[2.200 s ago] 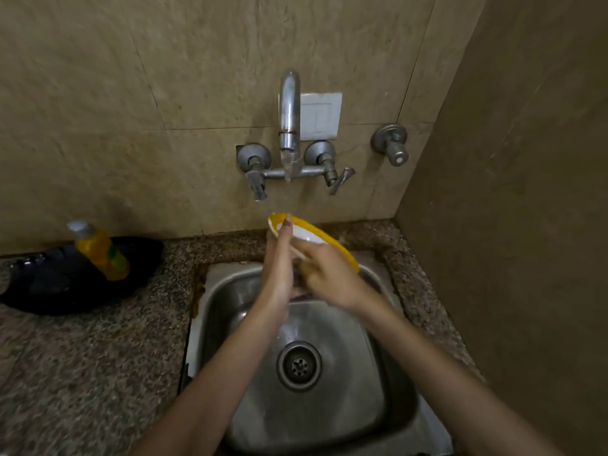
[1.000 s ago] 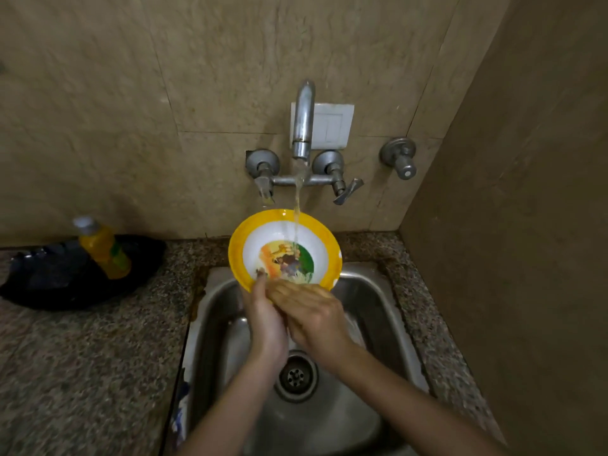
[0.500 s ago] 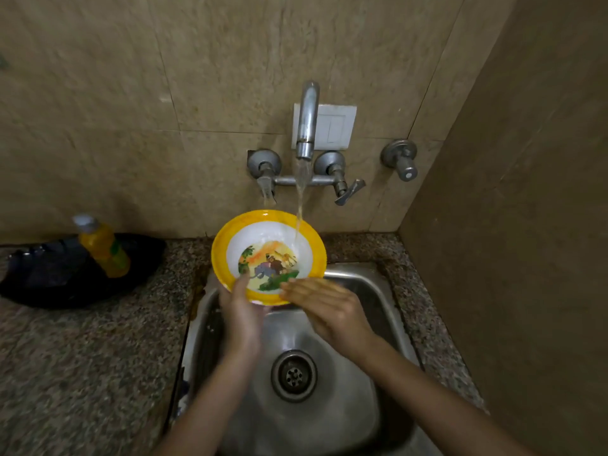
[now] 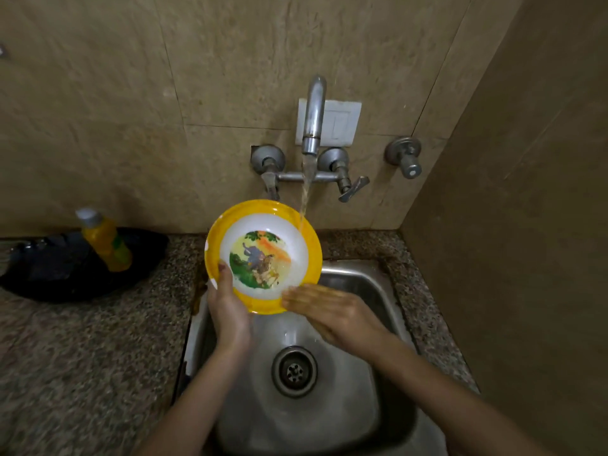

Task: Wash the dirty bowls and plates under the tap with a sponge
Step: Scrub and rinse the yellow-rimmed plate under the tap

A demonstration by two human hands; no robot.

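One bowl point(image 4: 263, 256), clamped at its lower rim by the left grip point(image 4: 228, 311), has slid leftward, so the stream point(image 4: 305, 195) now strikes its upper-right edge. The right grip point(image 4: 332, 315), fingers straight, merely touches the rim, so rinsing looks nearly done. The sink point(image 4: 365, 284) below the grips gives room; the wall is close beyond.

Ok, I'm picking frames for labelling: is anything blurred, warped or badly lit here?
Head view: the right hand is motion-blurred at the bowl rim, the left hand sharp; wide-angle distortion bows the wall seams and counter edge; dim warm light leaves the sink shadowed at its near side.
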